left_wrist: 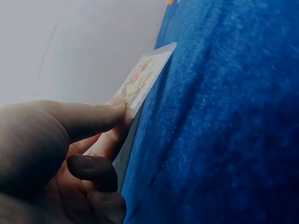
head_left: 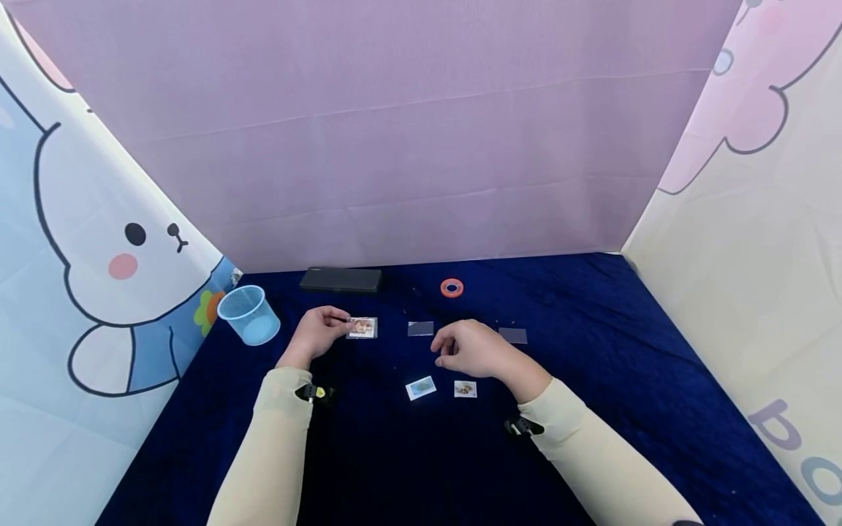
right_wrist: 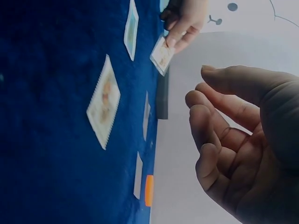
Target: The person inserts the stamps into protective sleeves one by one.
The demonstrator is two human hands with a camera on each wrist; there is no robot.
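Observation:
My left hand (head_left: pixel 318 334) pinches the edge of a postage stamp in a clear sleeve (head_left: pixel 362 328) between thumb and fingers. In the left wrist view that sleeved stamp (left_wrist: pixel 142 77) is tilted up, with a clear margin round its picture. My right hand (head_left: pixel 472 348) hovers with loosely bent fingers and nothing between them; the right wrist view shows its bare palm. Nearest to it lie a brown-pictured stamp (head_left: pixel 465 389) with a toothed edge and a blue-green stamp (head_left: pixel 421 387). One small clear sleeve (head_left: pixel 420 329) lies between the hands, another (head_left: pixel 513 335) beyond the right wrist.
A black flat case (head_left: pixel 340 280) lies at the back, with a roll of orange-red tape (head_left: pixel 452 288) to its right. A light blue mesh basket (head_left: pixel 249 315) stands at the left. Dark blue cloth (head_left: pixel 592 329) covers the table, and fabric walls rise on three sides.

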